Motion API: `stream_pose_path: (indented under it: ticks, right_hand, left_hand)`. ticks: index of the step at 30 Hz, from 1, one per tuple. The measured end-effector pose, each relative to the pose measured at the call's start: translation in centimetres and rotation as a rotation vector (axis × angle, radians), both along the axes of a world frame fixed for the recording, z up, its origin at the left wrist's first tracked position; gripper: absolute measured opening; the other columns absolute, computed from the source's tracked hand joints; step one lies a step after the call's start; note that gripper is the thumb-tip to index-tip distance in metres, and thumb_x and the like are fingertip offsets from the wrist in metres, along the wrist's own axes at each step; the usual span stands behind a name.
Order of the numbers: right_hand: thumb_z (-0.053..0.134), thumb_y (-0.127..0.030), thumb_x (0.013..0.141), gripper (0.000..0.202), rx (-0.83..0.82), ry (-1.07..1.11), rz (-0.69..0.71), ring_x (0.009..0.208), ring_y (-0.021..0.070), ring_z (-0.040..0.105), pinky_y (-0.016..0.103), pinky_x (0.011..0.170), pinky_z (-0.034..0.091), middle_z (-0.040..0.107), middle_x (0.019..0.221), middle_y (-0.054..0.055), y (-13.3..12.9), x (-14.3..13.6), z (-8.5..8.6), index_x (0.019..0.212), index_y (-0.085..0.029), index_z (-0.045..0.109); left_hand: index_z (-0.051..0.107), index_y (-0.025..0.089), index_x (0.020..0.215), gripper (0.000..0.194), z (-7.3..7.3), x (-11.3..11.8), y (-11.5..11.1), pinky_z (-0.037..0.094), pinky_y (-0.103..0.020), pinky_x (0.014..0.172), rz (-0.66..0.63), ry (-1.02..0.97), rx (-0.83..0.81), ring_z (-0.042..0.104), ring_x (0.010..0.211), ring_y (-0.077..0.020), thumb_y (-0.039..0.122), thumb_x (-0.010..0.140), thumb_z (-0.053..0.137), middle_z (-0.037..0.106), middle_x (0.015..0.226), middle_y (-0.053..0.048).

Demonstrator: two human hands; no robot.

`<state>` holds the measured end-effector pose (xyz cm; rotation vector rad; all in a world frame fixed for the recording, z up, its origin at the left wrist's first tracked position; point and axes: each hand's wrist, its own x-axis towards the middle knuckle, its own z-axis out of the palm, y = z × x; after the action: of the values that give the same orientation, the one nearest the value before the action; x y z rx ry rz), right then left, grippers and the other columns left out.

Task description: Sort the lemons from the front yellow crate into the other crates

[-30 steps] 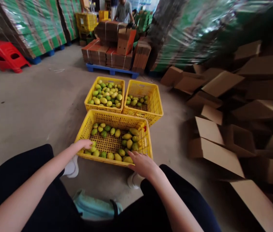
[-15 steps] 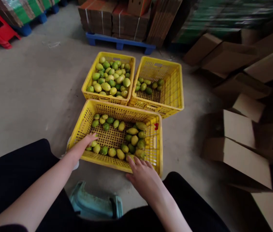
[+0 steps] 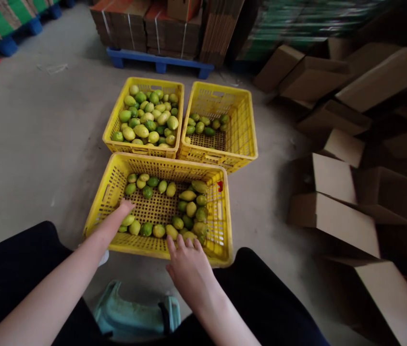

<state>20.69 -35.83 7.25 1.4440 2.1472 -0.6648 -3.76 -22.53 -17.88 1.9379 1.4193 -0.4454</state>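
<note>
In the head view, a yellow plastic crate (image 3: 97, 204) stands before me, with green and yellow lemons (image 3: 158, 230) lying along its sides and bare mesh in the middle. My left hand (image 3: 127, 205) reaches over the left part of it, just above the lemons in the near left corner; its fingers, partly hidden, look outstretched with no fruit visible in them. Over the near rim lies my right hand (image 3: 191, 264), open, fingers spread, their tips by the lemons in the near right part. Whether those fingertips touch fruit I cannot tell.
Behind stand a yellow crate (image 3: 107, 129) heaped with lemons and another crate (image 3: 248, 125) with several at its bottom. Cardboard boxes (image 3: 347, 221) crowd the right. Flattened cartons sit on a blue pallet (image 3: 160, 62). A turquoise plastic stool (image 3: 134, 312) is between my legs.
The view has shifted, so the crates and surroundings appear further left. Both hands keep nearly the same places over the near crate. No lemon has visibly been moved.
</note>
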Motion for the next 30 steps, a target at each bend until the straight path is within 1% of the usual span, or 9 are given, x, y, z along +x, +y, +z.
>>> stream_pose_path:
  ticks: [3,7,11,15,17,20,22,26,30]
  right_hand:
    - [0.054,-0.019,0.096,0.053,-0.004,0.004,0.012,0.123,0.0361,0.065,0.051,0.108,0.05,0.062,0.139,0.025,0.0,-0.2,0.0,0.148,-0.008,0.051]
    - [0.056,-0.02,0.095,0.053,-0.029,0.018,-0.001,0.123,0.0368,0.065,0.052,0.109,0.048,0.064,0.136,0.026,0.2,-0.3,0.3,0.146,-0.006,0.052]
    - [0.058,-0.02,0.095,0.047,-0.042,0.069,-0.04,0.119,0.0349,0.066,0.049,0.106,0.05,0.068,0.127,0.024,1.2,-0.5,0.1,0.138,-0.005,0.057]
    - [0.076,-0.033,0.084,0.083,0.094,0.156,-0.151,0.129,0.0355,0.059,0.045,0.102,0.052,0.053,0.146,0.026,3.2,-0.4,-0.6,0.152,-0.007,0.036]
    - [0.073,-0.035,0.085,0.073,0.147,0.221,-0.207,0.12,0.0313,0.065,0.039,0.093,0.056,0.058,0.14,0.022,4.1,-0.1,-0.5,0.146,-0.009,0.042]
    - [0.062,-0.029,0.092,0.038,0.177,0.216,-0.166,0.101,0.0286,0.073,0.036,0.083,0.059,0.07,0.118,0.018,4.3,0.1,0.2,0.125,-0.01,0.06]
    - [0.066,-0.023,0.089,0.034,0.123,0.171,-0.058,0.101,0.0293,0.074,0.036,0.083,0.059,0.073,0.111,0.019,3.5,0.0,0.6,0.12,-0.01,0.065]
    - [0.076,-0.014,0.079,0.036,-0.039,0.125,0.052,0.099,0.0272,0.075,0.032,0.083,0.06,0.076,0.108,0.019,1.0,-0.6,0.6,0.114,-0.01,0.07]
    - [0.078,-0.014,0.076,0.038,-0.114,0.148,0.078,0.098,0.0286,0.075,0.034,0.078,0.063,0.076,0.104,0.02,-0.7,-0.9,0.5,0.113,-0.006,0.071]
  left_hand:
    - [0.061,0.016,0.127,0.037,0.4,0.3,-1.0,0.056,-0.047,0.093,-0.001,0.113,0.008,0.064,0.11,-0.0244,0.036,0.096,0.063,0.063,0.128,-0.012]
    - [0.071,0.009,0.089,0.017,2.8,0.5,-2.2,0.045,-0.053,0.1,-0.035,0.137,0.037,0.062,0.114,-0.038,0.016,0.076,0.08,0.07,0.103,-0.017]
    - [0.073,0.013,0.083,0.042,6.9,2.1,0.1,0.048,-0.046,0.092,-0.145,0.081,0.009,0.065,0.1,-0.0371,0.005,0.045,0.087,0.072,0.094,-0.012]
    - [0.072,0.021,0.112,0.065,11.6,5.8,1.9,0.048,-0.034,0.09,-0.225,-0.427,-0.117,0.063,0.103,-0.0278,0.029,0.05,0.091,0.073,0.108,-0.006]
    - [0.071,0.019,0.114,0.062,13.0,7.1,0.7,0.048,-0.033,0.091,-0.162,-0.759,-0.315,0.063,0.105,-0.0266,0.042,0.058,0.087,0.073,0.109,-0.006]
    - [0.069,0.017,0.114,0.06,12.3,7.3,-2.7,0.05,-0.036,0.088,0.092,-1.069,-0.648,0.067,0.1,-0.0255,0.055,0.068,0.077,0.073,0.106,-0.009]
    - [0.067,0.017,0.118,0.064,10.6,6.6,-4.7,0.053,-0.037,0.084,0.204,-1.038,-0.759,0.07,0.096,-0.0251,0.06,0.071,0.07,0.073,0.108,-0.013]
    - [0.073,0.014,0.101,0.056,6.7,6.0,-6.0,0.053,-0.033,0.076,0.189,-0.536,-0.495,0.07,0.086,-0.0233,0.063,0.073,0.066,0.075,0.094,-0.011]
    - [0.071,0.014,0.073,0.041,3.8,8.2,-5.1,0.05,-0.032,0.067,0.124,-0.317,-0.328,0.066,0.073,-0.0239,0.055,0.072,0.069,0.068,0.066,-0.006]
